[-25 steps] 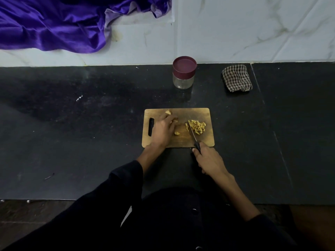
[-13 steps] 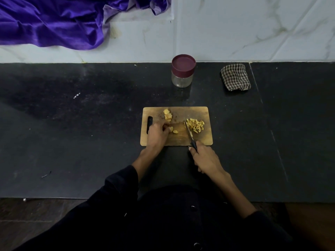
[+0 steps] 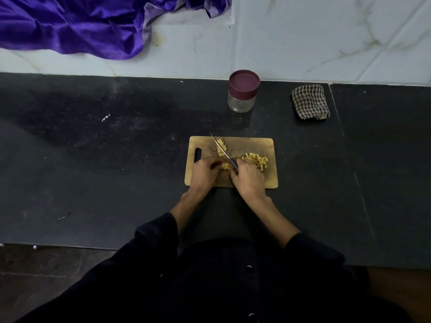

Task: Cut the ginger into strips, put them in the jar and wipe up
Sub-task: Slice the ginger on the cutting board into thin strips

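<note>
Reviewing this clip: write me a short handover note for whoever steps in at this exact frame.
Right hand grips the knife, blade angled up-left across the cutting board.
Left hand holds a small ginger piece at the board's near-left.
More uncut ginger slices lie under the blade near the far edge; a pile of cut strips sits on the board's right side.
Jar stands behind the board, lid on, apparently empty. Checked cloth lies folded to its right, untouched.
Done: part of the ginger cut.
Left: cut the rest, open the jar, fill it, wipe up.
</note>
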Motion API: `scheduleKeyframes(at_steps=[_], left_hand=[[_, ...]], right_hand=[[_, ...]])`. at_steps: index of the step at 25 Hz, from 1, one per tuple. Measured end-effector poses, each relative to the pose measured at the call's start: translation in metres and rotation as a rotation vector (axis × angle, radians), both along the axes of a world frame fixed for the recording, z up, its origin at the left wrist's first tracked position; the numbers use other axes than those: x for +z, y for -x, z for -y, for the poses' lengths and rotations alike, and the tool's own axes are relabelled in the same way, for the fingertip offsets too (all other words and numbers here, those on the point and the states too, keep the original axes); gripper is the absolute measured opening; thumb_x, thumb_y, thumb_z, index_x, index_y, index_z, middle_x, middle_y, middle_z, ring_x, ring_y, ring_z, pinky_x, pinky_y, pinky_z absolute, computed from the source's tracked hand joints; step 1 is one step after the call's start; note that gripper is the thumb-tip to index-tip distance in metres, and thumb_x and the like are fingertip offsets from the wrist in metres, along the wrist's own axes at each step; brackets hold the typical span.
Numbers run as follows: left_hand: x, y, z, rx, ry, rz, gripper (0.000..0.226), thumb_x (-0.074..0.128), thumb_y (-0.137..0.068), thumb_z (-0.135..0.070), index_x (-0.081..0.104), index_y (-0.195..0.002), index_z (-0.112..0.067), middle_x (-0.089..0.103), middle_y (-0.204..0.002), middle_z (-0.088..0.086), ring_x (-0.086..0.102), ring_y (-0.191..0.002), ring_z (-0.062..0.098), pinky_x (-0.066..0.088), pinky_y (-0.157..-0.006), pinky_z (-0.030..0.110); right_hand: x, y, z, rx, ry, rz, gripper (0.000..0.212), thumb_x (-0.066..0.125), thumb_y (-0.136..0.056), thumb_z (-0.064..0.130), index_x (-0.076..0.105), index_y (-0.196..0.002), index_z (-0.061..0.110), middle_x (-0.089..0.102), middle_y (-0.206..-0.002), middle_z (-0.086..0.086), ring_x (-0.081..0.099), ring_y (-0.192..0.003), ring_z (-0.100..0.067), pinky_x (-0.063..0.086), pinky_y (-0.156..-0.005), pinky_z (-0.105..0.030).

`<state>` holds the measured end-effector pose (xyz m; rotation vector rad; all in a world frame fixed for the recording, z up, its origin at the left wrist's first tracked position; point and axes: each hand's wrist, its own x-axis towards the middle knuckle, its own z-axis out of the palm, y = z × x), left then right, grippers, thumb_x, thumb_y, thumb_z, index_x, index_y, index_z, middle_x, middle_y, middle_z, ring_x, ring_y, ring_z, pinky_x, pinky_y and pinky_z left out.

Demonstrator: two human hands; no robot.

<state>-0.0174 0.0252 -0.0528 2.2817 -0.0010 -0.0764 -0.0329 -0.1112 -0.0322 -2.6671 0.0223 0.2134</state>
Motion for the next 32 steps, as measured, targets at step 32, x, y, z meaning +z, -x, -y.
scheduleKeyframes(at_steps=[32], left_hand=[[-0.008,0.0,0.007,-0.084,-0.105,-0.044,0.03,0.072,-0.081,-0.02,0.066,-0.11,-0.027,0.066,-0.113,-0.006,0.061,-0.102,0.01,0.054,-0.085,0.037]], right_hand=[[-0.002,0.0,0.017,-0.159,-0.068,0.063,0.019,0.064,-0.096,0.026,0.068,-0.104,0.009,0.069,-0.097,-0.007,0.067,-0.089,-0.022,0.057,-0.078,-0.038]])
